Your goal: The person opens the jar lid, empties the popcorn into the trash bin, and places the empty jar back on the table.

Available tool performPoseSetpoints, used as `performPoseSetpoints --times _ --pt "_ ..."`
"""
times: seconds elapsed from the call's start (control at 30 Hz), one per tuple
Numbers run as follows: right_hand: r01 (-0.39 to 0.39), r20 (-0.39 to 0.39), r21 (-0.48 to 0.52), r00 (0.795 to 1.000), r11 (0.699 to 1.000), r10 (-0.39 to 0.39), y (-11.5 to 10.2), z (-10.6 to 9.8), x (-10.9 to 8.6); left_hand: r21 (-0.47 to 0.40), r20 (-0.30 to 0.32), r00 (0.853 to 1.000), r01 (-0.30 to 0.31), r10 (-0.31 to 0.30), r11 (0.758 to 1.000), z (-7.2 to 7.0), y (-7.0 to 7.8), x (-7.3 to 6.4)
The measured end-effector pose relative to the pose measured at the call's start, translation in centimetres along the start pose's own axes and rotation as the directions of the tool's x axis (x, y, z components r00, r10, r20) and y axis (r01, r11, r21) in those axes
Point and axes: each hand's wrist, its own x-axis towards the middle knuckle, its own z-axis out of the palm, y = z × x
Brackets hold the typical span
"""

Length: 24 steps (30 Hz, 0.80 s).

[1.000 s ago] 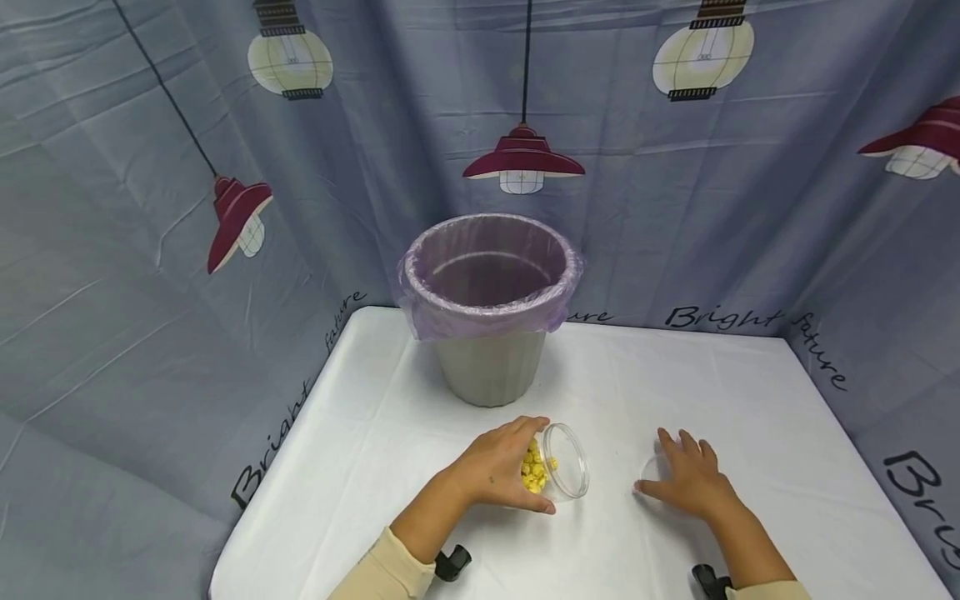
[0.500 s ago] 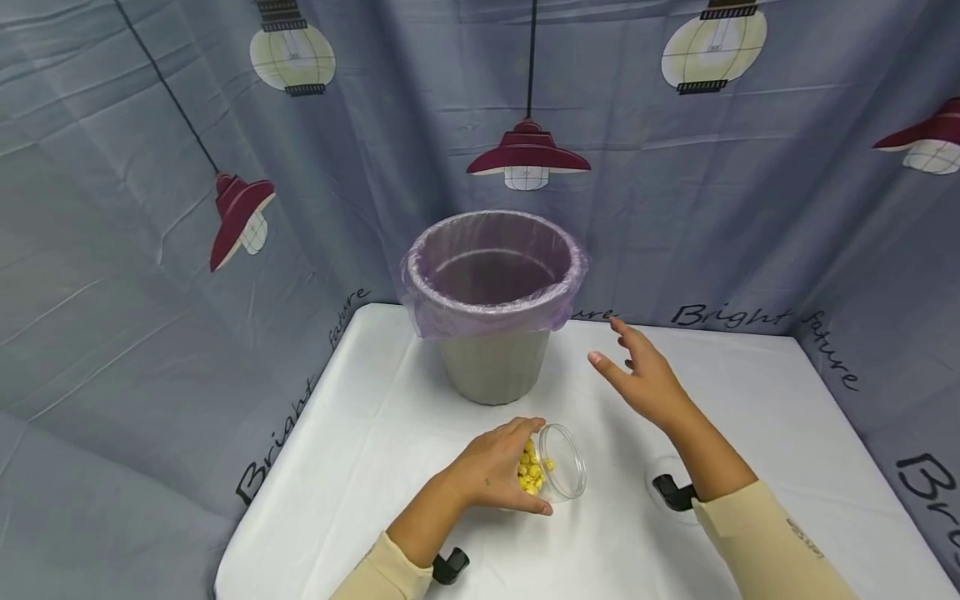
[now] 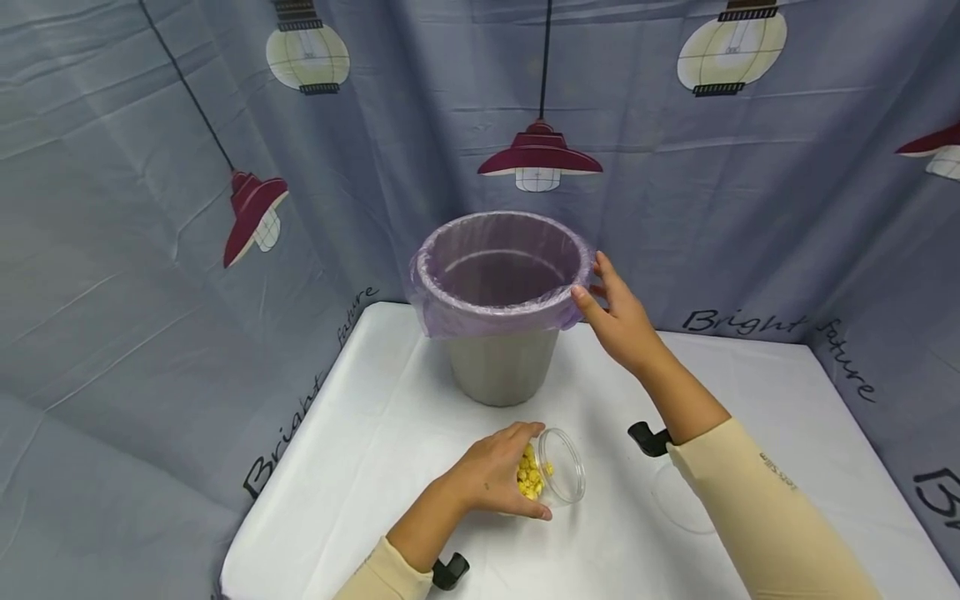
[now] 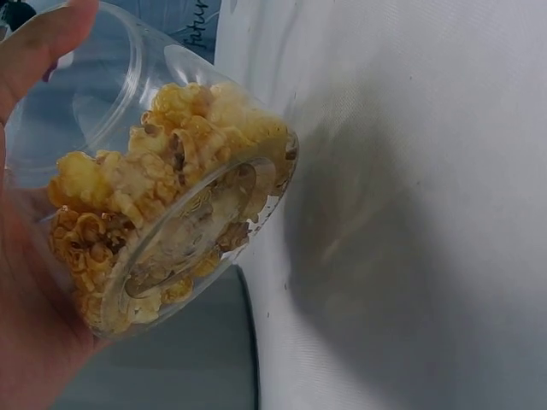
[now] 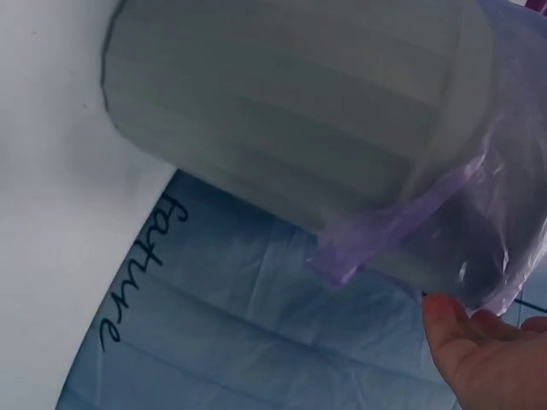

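Note:
My left hand [image 3: 495, 473] grips a clear plastic jar [image 3: 564, 479] of yellow popcorn [image 3: 529, 475], thumb and fingers curled round its side. The jar tilts toward its side, its uncapped mouth facing right in the head view; its base and the popcorn [image 4: 179, 162] show in the left wrist view. Farther back, a grey bin [image 3: 501, 371] stands with a thin purple bag [image 3: 495, 323] folded over its rim. My right hand [image 3: 622, 321] is at the bin's right rim, thumb in front and fingers relaxed, fingertips right beside the bag [image 5: 504, 282].
A clear round lid [image 3: 678, 500] lies on the white table [image 3: 360, 433], partly behind the right sleeve [image 3: 772, 508]. Behind the table hangs a blue-grey curtain [image 3: 420, 108] printed with lamps and writing. Black wrist mounts [image 3: 450, 572] stick out under both wrists.
My right hand has left the clear lid on the table and moved forward and left, up to the bin's rim. My left hand stays in place with the jar.

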Motion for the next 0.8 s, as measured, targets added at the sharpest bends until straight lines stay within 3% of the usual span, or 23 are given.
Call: performPoseSetpoints --times 0.37,0.8 --pt "-0.067 -0.031 -0.124 0.997 0.990 0.064 -0.5 1.1 1.9 -0.013 -0.033 0.998 0.058 -0.059 0.998 -0.5 -0.4 -1.3" --pt "-0.163 -0.032 -0.041 0.986 0.986 0.161 0.0 3.1 2.7 -0.077 -0.101 0.977 0.179 -0.186 0.981 -2.1 -3.0 -3.5"
